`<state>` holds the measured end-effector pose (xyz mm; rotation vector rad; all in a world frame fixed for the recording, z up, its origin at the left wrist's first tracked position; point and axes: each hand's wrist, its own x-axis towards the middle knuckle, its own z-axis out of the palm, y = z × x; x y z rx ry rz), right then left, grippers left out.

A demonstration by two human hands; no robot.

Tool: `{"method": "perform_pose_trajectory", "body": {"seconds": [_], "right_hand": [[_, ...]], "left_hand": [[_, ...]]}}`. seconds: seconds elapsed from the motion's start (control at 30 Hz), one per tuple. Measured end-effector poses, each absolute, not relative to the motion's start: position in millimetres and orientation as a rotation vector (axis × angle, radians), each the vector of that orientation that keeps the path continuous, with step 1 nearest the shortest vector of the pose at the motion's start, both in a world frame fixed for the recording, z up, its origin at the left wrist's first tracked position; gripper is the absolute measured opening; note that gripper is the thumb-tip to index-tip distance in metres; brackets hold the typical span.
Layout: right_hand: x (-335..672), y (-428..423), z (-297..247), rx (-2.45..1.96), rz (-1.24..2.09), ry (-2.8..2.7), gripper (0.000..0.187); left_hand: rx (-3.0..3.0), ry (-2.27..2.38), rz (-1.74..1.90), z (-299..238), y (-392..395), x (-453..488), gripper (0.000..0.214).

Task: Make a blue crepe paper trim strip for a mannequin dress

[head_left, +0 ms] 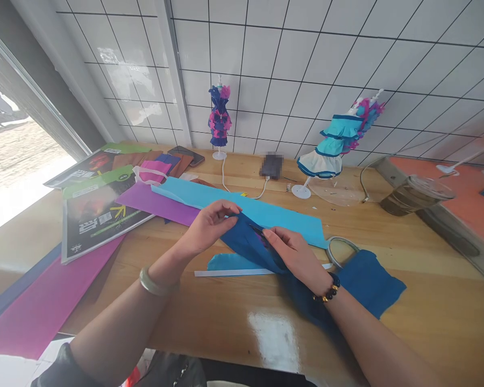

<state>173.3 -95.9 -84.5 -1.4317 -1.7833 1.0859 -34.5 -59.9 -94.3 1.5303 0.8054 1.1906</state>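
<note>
At the near edge of the wooden bench, a dark blue sheet is seen pinched between two bare hands. The left hand, a pale bangle on its wrist, is closed on the sheet's upper fold; the right hand, a beaded bracelet on its wrist, is pressed on the same sheet, fingers curled around its edge. The sheet lies flat on the bench and runs under the right forearm. A white strip is laid just beside it, and a roll of tape is seen near the right wrist. Beyond are spread a light blue sheet, a purple sheet and magazines. Two small paper dresses on stands, one dark blue and one turquoise, are set against the tiled wall.
</note>
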Motion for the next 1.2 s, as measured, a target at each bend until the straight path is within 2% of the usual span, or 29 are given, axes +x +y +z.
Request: {"method": "perform_pose_trajectory", "body": {"seconds": [0.4, 0.6, 1.2], "right_hand": [[171.7, -96.8, -83.2, -1.423, 1.126, -1.745, 0.042], [171.1, -96.8, -85.9, -1.411, 1.186, -1.721, 0.041], [169.8, -96.9, -87.5, -1.4, 1.087, -1.772, 0.041]], "left_hand": [[1.537, 0.952, 1.062, -89.1, -64.3, -33.8, 0.029], [1.544, 0.941, 1.041, -90.5, -66.8, -29.7, 0.031], [1.485, 0.956, 0.998, -92.4, -68.7, -26.7, 0.035]]}}
